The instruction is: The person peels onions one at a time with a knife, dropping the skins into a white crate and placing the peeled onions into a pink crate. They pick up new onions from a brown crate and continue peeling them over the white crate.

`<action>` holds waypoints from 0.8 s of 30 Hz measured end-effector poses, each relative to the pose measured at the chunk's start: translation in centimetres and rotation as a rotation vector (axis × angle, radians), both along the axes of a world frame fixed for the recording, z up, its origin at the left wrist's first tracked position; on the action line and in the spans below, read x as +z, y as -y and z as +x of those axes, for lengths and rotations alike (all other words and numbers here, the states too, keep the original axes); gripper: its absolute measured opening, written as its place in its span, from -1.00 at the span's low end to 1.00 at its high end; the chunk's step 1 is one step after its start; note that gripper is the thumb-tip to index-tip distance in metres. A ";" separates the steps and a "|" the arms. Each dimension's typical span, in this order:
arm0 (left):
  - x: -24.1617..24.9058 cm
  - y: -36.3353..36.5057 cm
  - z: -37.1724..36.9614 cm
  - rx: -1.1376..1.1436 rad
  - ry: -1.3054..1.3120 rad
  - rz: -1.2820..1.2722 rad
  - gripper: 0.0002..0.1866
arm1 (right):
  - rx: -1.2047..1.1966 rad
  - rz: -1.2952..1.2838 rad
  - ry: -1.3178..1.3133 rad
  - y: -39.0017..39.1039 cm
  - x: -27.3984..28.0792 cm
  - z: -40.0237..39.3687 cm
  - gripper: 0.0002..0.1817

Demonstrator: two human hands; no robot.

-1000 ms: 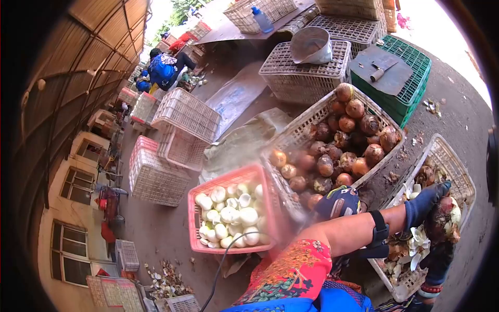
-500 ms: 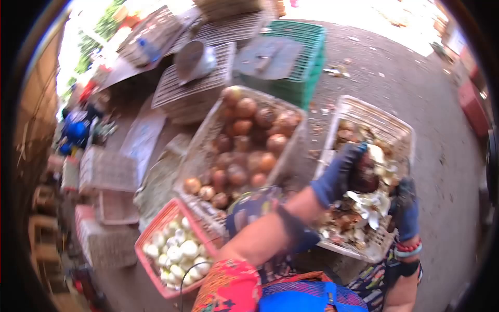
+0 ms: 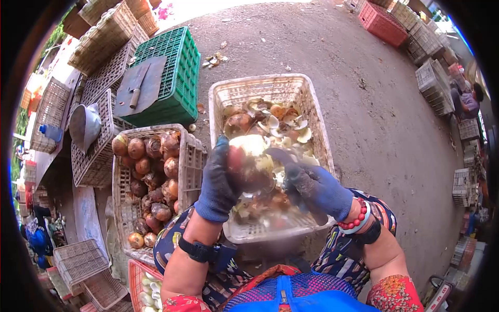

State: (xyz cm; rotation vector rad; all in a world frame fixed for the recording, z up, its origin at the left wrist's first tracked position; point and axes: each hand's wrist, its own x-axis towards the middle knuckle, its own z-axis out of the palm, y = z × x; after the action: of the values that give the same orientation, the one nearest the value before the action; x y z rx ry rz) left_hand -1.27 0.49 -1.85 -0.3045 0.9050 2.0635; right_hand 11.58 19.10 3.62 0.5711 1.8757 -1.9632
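My left hand (image 3: pixel 217 182), in a blue glove, is wrapped round a partly peeled onion (image 3: pixel 248 161) with a pale top and dark red skin below. To its right, my right hand (image 3: pixel 314 188), also gloved, grips a knife; its dark curved blade (image 3: pixel 279 155) reaches toward the onion. Both hands are over a white crate (image 3: pixel 325 140) holding onion skins and peelings (image 3: pixel 291 127). At the left, a second crate (image 3: pixel 191 161) holds several unpeeled onions (image 3: pixel 148 179). Peeled white onions (image 3: pixel 148 288) lie in a red crate (image 3: pixel 134 275) at the lower left.
A green crate (image 3: pixel 184 78) bears a dark board with a handled tool (image 3: pixel 135 98). Beside it, a metal bowl (image 3: pixel 86 127) rests on stacked crates. More crates (image 3: pixel 382 25) line the upper right, where a person (image 3: pixel 470 99) sits. Scraps lie on the ground.
The view has swung rightward, so the crates appear farther left. My right hand, previously low at the peelings crate's right edge, is now close to the onion, with a knife visible.
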 end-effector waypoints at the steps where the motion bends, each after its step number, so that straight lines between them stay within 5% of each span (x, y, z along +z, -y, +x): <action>1: -0.6 0.0 0.0 0.009 -0.025 -0.005 -0.39 | -0.032 -0.018 0.023 0.2 -0.3 -0.1 -0.42; 6: -0.9 0.3 -0.3 0.022 -0.098 -0.044 -0.47 | 0.015 -0.019 0.019 0.1 -0.1 -0.2 -0.44; 9: 0.9 -0.1 0.1 0.077 -0.023 0.014 -0.67 | 0.024 -0.027 0.091 0.3 0.0 -0.1 -0.43; 24: 0.2 0.0 0.1 0.000 -0.091 -0.014 -0.42 | -0.037 0.031 0.035 1.7 1.9 0.3 -0.49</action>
State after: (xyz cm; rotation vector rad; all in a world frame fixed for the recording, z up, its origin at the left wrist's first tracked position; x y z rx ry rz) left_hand -1.19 0.48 -1.64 -0.2192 0.9744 2.0860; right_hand 11.93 17.39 5.49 0.6492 1.8900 -1.9373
